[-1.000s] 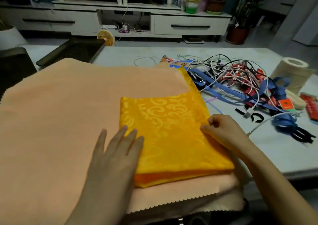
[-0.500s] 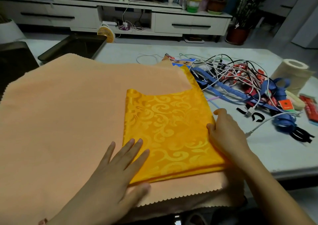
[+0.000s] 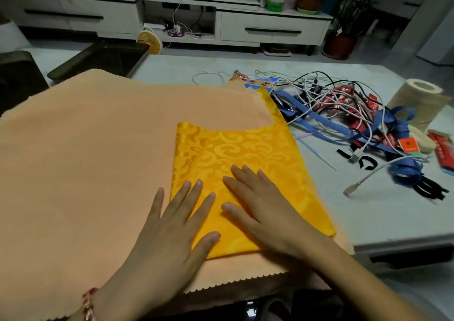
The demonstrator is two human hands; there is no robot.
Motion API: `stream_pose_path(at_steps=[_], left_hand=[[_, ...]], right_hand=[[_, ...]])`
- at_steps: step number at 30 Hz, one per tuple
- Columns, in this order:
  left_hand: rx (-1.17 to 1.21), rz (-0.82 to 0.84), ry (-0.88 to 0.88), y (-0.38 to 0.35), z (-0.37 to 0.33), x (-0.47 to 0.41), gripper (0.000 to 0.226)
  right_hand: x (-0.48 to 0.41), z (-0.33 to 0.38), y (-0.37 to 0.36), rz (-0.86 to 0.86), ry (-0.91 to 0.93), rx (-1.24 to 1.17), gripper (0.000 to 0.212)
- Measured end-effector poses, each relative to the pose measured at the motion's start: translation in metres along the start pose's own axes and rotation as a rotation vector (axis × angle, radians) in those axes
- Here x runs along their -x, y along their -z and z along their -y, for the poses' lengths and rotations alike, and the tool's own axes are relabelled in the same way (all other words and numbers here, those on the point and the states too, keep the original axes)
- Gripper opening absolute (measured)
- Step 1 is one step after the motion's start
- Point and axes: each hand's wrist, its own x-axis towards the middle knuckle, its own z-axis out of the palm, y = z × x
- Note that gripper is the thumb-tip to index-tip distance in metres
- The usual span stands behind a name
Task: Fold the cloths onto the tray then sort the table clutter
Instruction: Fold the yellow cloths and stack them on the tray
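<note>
Here the folded yellow cloth (image 3: 245,153), patterned with swirls, lies in the lower middle of the frame on top of a much larger peach cloth (image 3: 86,161) that covers the whole left half of the table (image 3: 368,217). A flap of the peach cloth overlaps the yellow cloth's upper right part. The peach cloth's zigzag edge hangs over the near rim of the table at the bottom of the frame.

The left hand (image 3: 167,232) lies flat with its fingers spread wide and straight. It holds nothing: the little finger rests on the peach cloth and the other fingers and thumb press on the yellow cloth's lower left corner. A bracelet (image 3: 88,303) shows on its wrist at the bottom left. The right hand (image 3: 265,207) is just beside it, also flat and holding nothing, its straight fingers pointing to the upper left across the middle of the yellow cloth.

A dark tray (image 3: 98,60) sits at the upper left, past the far edge of the peach cloth. At the right of the frame the table carries a tangle of cables (image 3: 319,94), blue straps (image 3: 398,121) and red packets (image 3: 344,97), with a pale roll (image 3: 417,102) at the far right. Beyond the table, at the top, a small fan (image 3: 148,41) stands on the floor before a white cabinet (image 3: 270,26)
</note>
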Motion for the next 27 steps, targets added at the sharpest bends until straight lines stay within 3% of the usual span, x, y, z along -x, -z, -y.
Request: stream_pose_path(at_steps=[9, 12, 15, 18, 20, 24, 27], left_hand=[[-0.072, -0.13, 0.019, -0.013, 0.002, 0.002, 0.063], [-0.084, -0.126, 0.021, -0.013, 0.001, 0.002, 0.062], [-0.091, -0.101, 0.035, -0.009, 0.001, 0.002, 0.062], [-0.127, -0.042, 0.031, -0.006, 0.001, 0.001, 0.063], [-0.131, 0.008, 0.046, -0.006, 0.002, 0.002, 0.064], [-0.019, 0.014, 0.003, 0.006, 0.0, -0.001, 0.082], [0.078, 0.227, -0.009, 0.021, 0.016, -0.014, 0.101]], right_hand=[[0.028, -0.047, 0.006, 0.066, -0.092, 0.105, 0.074], [0.035, -0.065, 0.017, 0.077, -0.206, 0.067, 0.085], [0.03, -0.05, 0.024, -0.184, -0.186, 0.087, 0.105], [0.02, -0.015, 0.022, -0.361, 0.0, -0.092, 0.075], [0.01, 0.003, 0.016, -0.23, 0.07, -0.142, 0.075], [0.0, 0.0, -0.001, 0.003, 0.032, 0.066, 0.096], [0.0, -0.006, -0.004, 0.063, 0.021, 0.105, 0.084]])
